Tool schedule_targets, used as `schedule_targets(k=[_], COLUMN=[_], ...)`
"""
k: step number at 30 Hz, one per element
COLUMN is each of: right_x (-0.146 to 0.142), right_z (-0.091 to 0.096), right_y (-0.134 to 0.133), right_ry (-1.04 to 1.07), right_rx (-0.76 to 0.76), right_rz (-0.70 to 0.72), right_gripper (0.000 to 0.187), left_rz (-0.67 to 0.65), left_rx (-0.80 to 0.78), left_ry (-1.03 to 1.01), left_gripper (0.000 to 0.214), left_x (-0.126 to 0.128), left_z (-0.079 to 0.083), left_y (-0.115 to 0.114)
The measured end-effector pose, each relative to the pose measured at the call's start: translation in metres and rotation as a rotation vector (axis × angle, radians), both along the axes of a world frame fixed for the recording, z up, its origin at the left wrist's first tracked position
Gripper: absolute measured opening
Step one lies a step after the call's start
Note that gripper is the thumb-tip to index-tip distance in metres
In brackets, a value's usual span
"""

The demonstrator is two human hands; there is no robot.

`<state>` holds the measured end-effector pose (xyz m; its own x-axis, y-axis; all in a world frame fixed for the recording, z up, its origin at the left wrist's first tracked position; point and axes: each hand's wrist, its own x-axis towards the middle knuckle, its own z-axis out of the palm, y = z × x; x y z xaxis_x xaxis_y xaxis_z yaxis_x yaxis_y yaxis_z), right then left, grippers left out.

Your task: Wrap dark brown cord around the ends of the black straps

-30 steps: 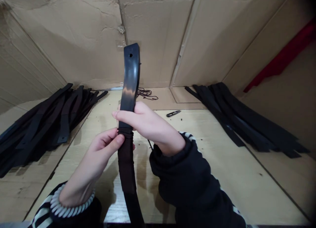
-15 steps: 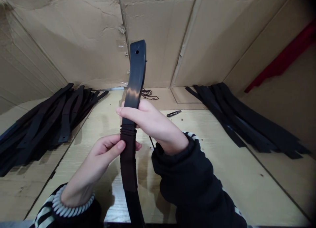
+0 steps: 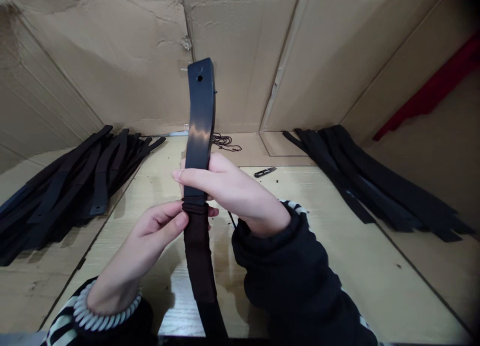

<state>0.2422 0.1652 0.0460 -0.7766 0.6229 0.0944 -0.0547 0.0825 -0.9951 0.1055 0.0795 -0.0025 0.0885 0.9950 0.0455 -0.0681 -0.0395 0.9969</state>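
Observation:
A long, curved black strip (image 3: 200, 111) with a hole near its top end stands upright in front of me. Dark brown cord or fabric wrapping (image 3: 198, 256) covers its middle, with a few raised turns at the upper edge. My right hand (image 3: 228, 186) is closed around the strip just above the wrapping, thumb across the front. Lower down, my left hand (image 3: 161, 231) pinches the wrapped part by its top turns, fingers behind it. A short dark cord end (image 3: 231, 219) shows beside my right wrist. The fingers behind the strip are partly hidden.
A pile of black strips (image 3: 75, 181), some with brown wrapping, lies at left. More black strips (image 3: 367, 186) lie at right. Small thread snips (image 3: 265, 172) and a tangle of dark cord (image 3: 227, 142) rest toward the back. Cardboard walls (image 3: 240, 61) enclose the table; red material (image 3: 431, 91) hangs at right.
The strip's top has shifted slightly left and its lower end right, tilting it. Both hands keep their hold, the right a little lower and closer to the left.

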Motion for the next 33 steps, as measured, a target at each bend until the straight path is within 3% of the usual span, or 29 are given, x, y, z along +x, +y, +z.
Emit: schedule_targets(k=[3, 8, 12, 16, 20, 23, 28, 33], right_x=[-0.001, -0.005, -0.002, -0.001, -0.005, -0.007, -0.003, 0.001], right_z=[-0.002, -0.005, -0.003, -0.004, -0.004, -0.003, -0.001, 0.002], right_y=[0.002, 0.005, 0.002, 0.001, 0.0, -0.001, -0.002, 0.002], right_ry=[0.029, -0.002, -0.06, -0.054, 0.001, -0.019, -0.02, 0.028], right_rx=[0.056, 0.09, 0.049, 0.018, 0.038, 0.023, -0.026, 0.035], right_rz=[-0.064, -0.016, 0.033, 0.051, -0.019, -0.031, 0.016, -0.063], right_gripper=[0.023, 0.029, 0.032, 0.034, 0.028, 0.028, 0.028, 0.026], left_rz=[0.028, 0.107, 0.032, -0.045, 0.087, 0.165, 0.026, -0.124], left_rx=[0.007, 0.026, 0.059, 0.004, -0.083, -0.132, -0.014, -0.078], left_ry=[-0.013, -0.181, -0.113, -0.051, -0.031, -0.066, -0.035, 0.059], left_gripper=[0.017, 0.021, 0.03, 0.027, 0.023, 0.031, 0.037, 0.026], left_x=[0.004, 0.011, 0.004, -0.001, 0.006, 0.01, -0.002, -0.009], left_z=[0.002, -0.01, -0.016, -0.007, 0.005, 0.004, -0.011, -0.005], left_y=[0.002, 0.009, 0.006, 0.0, 0.001, 0.005, 0.004, -0.004])
